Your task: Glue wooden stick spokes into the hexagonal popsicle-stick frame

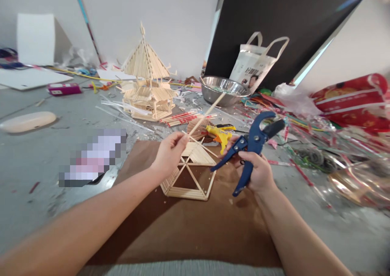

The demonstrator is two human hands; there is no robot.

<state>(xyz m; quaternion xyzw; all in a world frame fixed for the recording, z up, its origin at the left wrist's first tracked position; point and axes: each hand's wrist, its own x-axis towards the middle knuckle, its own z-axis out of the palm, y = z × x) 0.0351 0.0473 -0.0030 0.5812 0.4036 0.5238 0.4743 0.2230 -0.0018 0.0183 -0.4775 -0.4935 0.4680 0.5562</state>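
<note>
Brown sheet [189, 231] on a grey, littered surface [27, 219] beside a pale wall [183, 16].

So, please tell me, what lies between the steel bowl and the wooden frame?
The head view shows the yellow tool, the brown pleated piece and ends of the red sticks there; a pale stick from the left hand crosses over.

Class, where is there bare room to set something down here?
Widest: the brown sheet between left forearm and right forearm, nearer than the stick frame. Also the grey surface between the white oval case and left forearm, bar small scraps. Crowded: around the steel bowl and right of the blue cutter.
</note>
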